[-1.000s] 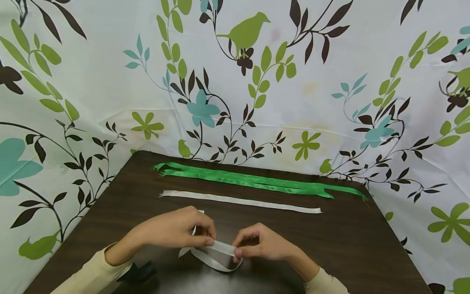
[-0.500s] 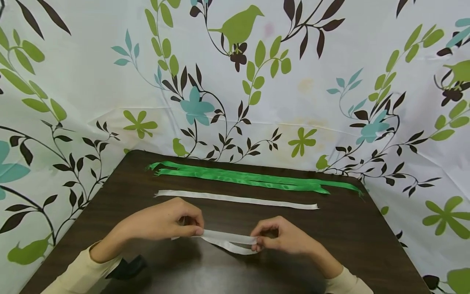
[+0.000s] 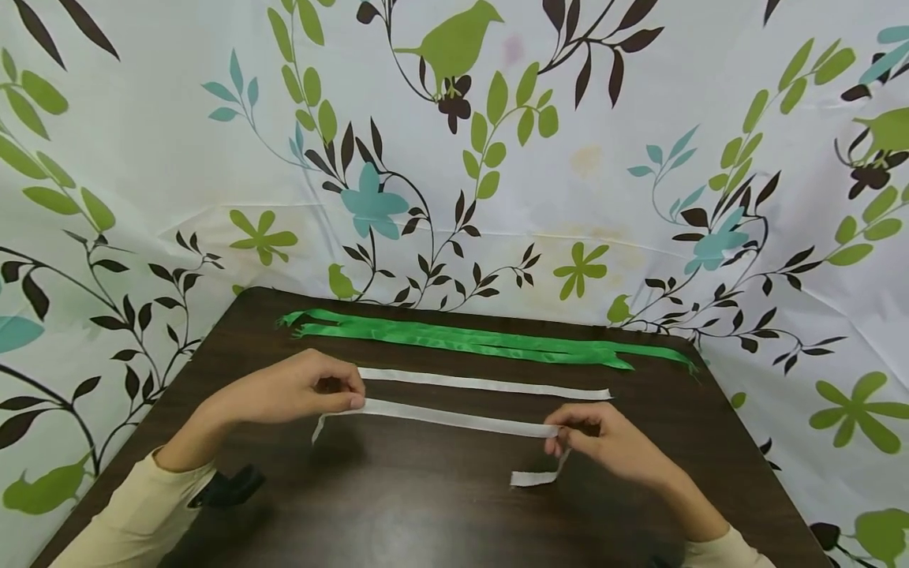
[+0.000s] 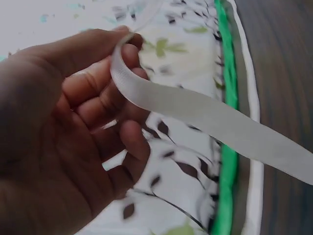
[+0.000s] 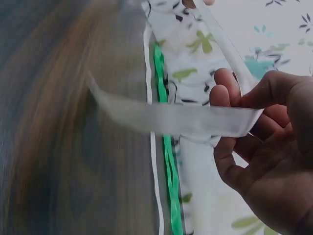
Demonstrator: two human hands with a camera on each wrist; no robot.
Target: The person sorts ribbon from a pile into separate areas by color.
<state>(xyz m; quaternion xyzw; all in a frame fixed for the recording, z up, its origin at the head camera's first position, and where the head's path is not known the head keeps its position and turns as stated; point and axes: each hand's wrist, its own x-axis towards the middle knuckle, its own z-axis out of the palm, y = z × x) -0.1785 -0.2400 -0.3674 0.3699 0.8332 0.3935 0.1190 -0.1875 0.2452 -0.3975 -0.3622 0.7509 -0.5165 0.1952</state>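
Observation:
A white ribbon (image 3: 454, 418) is stretched between the two hands above the table. My left hand (image 3: 298, 386) pinches it near one end between thumb and fingertips, and a short tail hangs below. My right hand (image 3: 611, 442) pinches the other side, with a longer loose end dangling beneath. In the left wrist view the ribbon (image 4: 195, 107) curves away from the left hand (image 4: 83, 112). The right wrist view shows the loose end (image 5: 176, 117) hanging from the right hand (image 5: 274, 132). Just behind lies a second white ribbon (image 3: 483, 383), its left part hidden by the left hand.
Several green ribbons (image 3: 454, 338) lie lengthwise along the back of the dark wooden table (image 3: 426, 521). A patterned cloth (image 3: 611, 173) with birds and leaves hangs behind and beside the table. A black strap (image 3: 230, 485) shows at the left wrist.
Both hands have moved apart and farther over the table, pulling the white ribbon from a slack loop into a straight span. The lying ribbons stay in place.

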